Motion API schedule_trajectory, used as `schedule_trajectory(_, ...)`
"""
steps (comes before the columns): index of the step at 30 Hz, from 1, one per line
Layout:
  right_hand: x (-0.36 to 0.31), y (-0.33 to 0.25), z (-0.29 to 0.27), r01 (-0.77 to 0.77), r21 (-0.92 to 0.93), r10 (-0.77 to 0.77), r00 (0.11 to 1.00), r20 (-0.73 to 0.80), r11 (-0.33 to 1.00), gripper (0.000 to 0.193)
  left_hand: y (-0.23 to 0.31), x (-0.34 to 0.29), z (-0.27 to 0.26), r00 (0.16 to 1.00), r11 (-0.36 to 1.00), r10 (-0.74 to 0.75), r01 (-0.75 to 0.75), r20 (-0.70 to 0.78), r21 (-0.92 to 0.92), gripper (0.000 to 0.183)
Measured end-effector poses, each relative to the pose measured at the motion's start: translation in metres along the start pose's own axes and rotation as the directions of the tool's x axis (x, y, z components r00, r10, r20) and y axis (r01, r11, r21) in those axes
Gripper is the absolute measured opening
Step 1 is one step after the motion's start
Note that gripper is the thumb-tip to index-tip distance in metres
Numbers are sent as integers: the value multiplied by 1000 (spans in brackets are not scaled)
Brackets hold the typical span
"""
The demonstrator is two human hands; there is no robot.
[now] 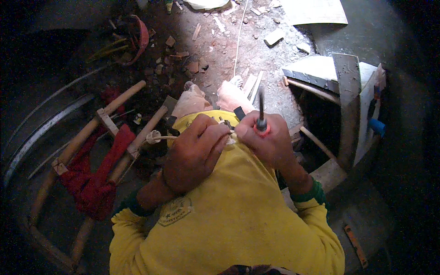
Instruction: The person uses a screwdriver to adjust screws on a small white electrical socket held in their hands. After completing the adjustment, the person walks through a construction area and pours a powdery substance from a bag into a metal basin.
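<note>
The left hand (195,153) has its fingers bent in a pinch, grasping a white cable (167,137) that comes out on their left and reaches a round white fitting (153,137). The right hand (270,140) has its fingers curled round a slim-shafted tool (261,120), its shaft sticking up past them. The two sets of fingertips nearly meet before the yellow shirt (233,206); the small pale piece between them is too covered to make out.

Left of the left fingers, just beyond the fitting, a wooden ladder's (121,98) near rail edges the space, with a red cloth (94,192) draped over it. Right of the right fingers there is some room before the long edge of an upright grey board (347,91). Ahead of both, past the knees, the rubble-strewn floor (215,59) lies more open.
</note>
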State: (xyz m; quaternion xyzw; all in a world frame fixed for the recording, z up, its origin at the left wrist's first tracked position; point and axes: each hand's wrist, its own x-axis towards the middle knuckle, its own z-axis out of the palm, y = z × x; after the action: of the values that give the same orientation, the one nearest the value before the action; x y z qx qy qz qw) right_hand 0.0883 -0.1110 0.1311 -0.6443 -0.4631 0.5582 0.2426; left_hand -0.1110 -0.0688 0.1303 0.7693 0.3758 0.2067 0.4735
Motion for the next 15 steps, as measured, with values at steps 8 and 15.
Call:
schedule_trajectory(8,17,14,-5,499,-84,-502,865,-11,862,13,-11,3,1,997,997,-53,56,60,-58,13)
schedule_trajectory(15,22,16,-4,80,150,-91,994,65,985,14,-10,12,0,999,998,-44,44,17,36,13)
